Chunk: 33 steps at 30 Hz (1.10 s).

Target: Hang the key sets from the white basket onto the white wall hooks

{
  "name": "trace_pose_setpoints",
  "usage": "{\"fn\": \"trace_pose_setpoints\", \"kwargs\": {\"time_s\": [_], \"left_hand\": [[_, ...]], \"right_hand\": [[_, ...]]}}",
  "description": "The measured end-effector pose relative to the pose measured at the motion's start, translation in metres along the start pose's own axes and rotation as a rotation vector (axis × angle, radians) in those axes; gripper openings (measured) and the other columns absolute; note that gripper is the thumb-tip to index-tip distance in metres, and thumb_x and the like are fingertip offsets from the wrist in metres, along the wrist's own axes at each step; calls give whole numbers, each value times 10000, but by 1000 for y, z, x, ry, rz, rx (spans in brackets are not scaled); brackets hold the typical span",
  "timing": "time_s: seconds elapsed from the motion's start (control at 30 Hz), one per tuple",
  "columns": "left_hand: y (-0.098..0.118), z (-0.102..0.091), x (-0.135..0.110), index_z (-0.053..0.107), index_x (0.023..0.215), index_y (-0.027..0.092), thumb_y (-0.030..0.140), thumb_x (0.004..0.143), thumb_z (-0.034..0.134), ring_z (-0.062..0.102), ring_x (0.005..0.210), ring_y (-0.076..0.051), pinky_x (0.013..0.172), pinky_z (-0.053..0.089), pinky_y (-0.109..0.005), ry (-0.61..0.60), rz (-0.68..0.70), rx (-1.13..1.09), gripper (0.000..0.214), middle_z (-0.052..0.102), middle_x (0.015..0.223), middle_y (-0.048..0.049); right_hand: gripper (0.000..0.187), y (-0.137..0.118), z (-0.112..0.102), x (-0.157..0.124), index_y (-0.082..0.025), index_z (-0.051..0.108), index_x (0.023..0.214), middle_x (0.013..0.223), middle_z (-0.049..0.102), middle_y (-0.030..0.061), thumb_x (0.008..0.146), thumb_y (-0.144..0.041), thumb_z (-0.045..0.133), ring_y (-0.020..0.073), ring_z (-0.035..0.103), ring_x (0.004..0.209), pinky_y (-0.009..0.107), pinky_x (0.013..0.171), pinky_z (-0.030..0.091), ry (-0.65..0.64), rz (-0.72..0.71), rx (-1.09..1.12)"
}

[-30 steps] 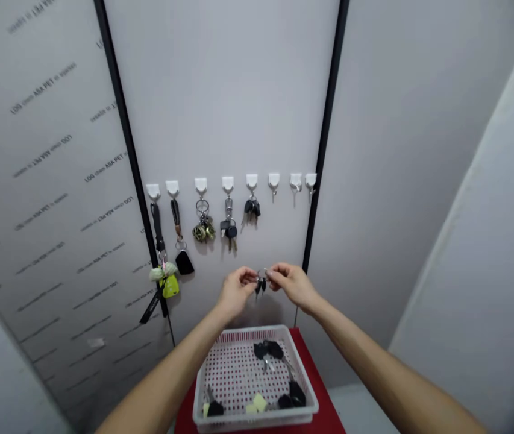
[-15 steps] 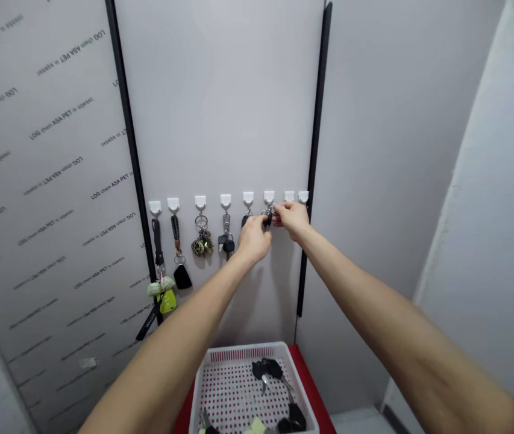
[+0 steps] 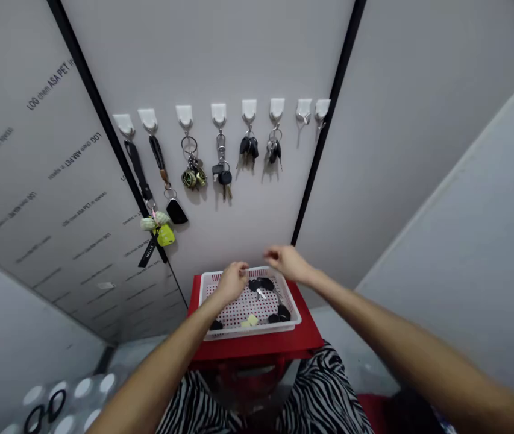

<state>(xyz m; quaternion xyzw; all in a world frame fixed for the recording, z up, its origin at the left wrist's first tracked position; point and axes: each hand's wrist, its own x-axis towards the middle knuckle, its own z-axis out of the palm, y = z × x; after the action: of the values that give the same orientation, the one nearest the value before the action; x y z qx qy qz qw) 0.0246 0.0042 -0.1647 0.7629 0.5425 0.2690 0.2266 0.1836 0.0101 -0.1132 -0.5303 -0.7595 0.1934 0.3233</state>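
My left hand (image 3: 233,282) is over the back left of a white perforated basket (image 3: 205,295), fingers loosely bent and apart, with nothing visible in them. Above the basket's back right corner is my right hand (image 3: 285,261), slightly blurred, its fingers loosely apart and no object showing. Inside the basket, black-headed keys (image 3: 261,284) lie below and between my hands. More black keys (image 3: 282,313) rest near the front right, beside pale yellow pieces (image 3: 250,321). A black item (image 3: 216,325) is partly hidden at the front left.
White hooks (image 3: 249,110) line the wall. Several hold key bunches, including black keys (image 3: 273,150), brass-coloured trinkets (image 3: 194,175) and a strap with a lime-green tag (image 3: 165,235). Two bare hooks (image 3: 304,108) are at the right. The basket stands on a red stool (image 3: 257,345).
Both hands have left the key bunch on the sixth hook and come down to the basket. That bunch now hangs freely. The view has tilted downward.
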Motion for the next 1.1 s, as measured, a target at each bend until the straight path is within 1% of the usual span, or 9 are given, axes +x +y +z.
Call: {"fn": "trace_pose_setpoints", "kwargs": {"time_s": [0.13,0.27,0.4,0.53,0.7,0.8,0.9,1.0,1.1], "left_hand": [[-16,24,-10,502,908,136,122,609,432,471,838,-141,766,349,-259,-74,-18,91,307,534,914,-61],[-13,35,-10,490,941,141,155,615,440,441,907,-156,815,313,-260,-97,-33,127,331,520,966,-60],[-10,42,-8,479,950,143,211,611,469,456,875,-158,788,332,-267,-88,-59,97,346,527,947,-61],[-11,44,-10,515,864,159,153,574,491,478,806,-143,738,357,-258,-139,-18,23,291,556,860,-31],[-8,35,-3,510,832,122,121,576,468,498,721,-118,657,385,-225,-132,-88,-241,259,560,788,-34],[3,24,8,496,831,116,102,597,421,499,652,-104,598,388,-205,-99,-84,-338,247,560,712,-22],[13,19,13,511,799,134,74,586,382,489,604,-113,560,375,-209,-99,-41,-202,256,556,638,-11],[12,24,6,542,725,131,82,534,429,490,654,-144,595,365,-239,-145,-20,9,228,565,683,-26],[4,32,-4,541,795,115,83,509,459,482,747,-159,653,357,-246,-128,-44,58,300,564,804,-51]], "right_hand": [[216,18,46,-28,-156,549,810,820,574,91,616,-188,460,204,472,810,322,698,311,-245,-68,-495],[235,20,59,-31,-145,525,861,862,550,109,675,-210,399,213,444,854,380,777,206,-275,-86,-737],[209,18,57,-31,-165,544,812,838,553,95,672,-239,408,210,444,840,381,761,191,-301,-80,-710],[195,17,50,-32,-177,559,690,746,578,45,689,-200,366,166,465,783,339,735,231,-283,-58,-553],[233,18,25,-19,-138,550,647,601,563,22,679,-247,347,115,483,581,231,564,334,-303,27,-146],[234,15,6,-9,-163,543,680,610,568,12,676,-285,343,122,496,575,221,528,363,-223,68,33],[185,11,4,-12,-210,552,727,700,592,2,631,-251,399,140,513,635,229,559,375,-228,-9,-86],[201,14,24,-26,-185,574,719,715,599,35,581,-199,429,178,519,691,290,659,353,-338,-71,-457],[217,17,45,-40,-166,581,732,738,597,77,609,-210,409,209,496,772,374,761,269,-305,-97,-686]]}}
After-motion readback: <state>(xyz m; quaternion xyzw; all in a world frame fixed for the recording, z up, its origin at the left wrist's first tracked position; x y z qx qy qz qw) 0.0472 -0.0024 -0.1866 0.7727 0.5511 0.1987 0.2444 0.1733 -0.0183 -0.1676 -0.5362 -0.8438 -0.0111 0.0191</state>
